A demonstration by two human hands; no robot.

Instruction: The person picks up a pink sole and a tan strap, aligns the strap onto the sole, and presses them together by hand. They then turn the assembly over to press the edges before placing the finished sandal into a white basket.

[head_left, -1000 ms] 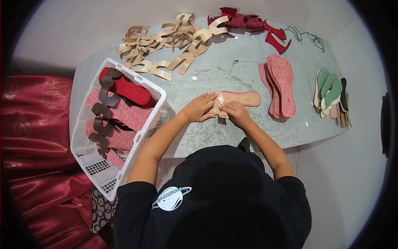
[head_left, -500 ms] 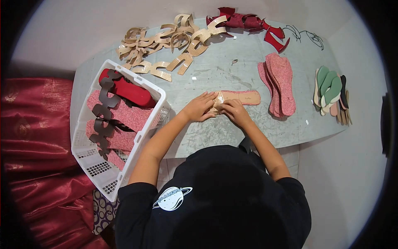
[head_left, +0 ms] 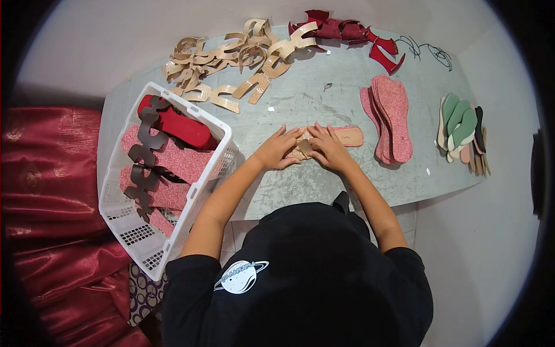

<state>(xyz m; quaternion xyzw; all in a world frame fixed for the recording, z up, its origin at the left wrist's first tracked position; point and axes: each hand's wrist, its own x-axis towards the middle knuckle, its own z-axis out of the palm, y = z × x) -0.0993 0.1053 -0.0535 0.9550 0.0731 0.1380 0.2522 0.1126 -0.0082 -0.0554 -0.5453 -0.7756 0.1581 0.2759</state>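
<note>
A pink-edged sole with a tan face (head_left: 350,137) lies across the table in front of me, its heel end to the right. A tan, textured strap (head_left: 303,150) is folded over its front part. My left hand (head_left: 278,149) holds the front end, thumb on the near side and fingers on the far side. Spread out and lying over the middle of the sole, the fingers of my right hand (head_left: 328,147) press beside the strap, with the thumb near the strap's edge. Both hands hide parts of the strap and the sole.
A white plastic basket (head_left: 202,185) at left holds pink sheets, dark cut straps and a red piece. Tan straps (head_left: 254,58) and red straps (head_left: 341,30) lie at the back. Pink soles (head_left: 394,118) are stacked right, beyond them green soles (head_left: 459,118) and black cords (head_left: 439,56).
My right hand has gone from pinching at the strap to lying spread over the sole. The strap's near part now appears folded over. My left hand has barely moved.
</note>
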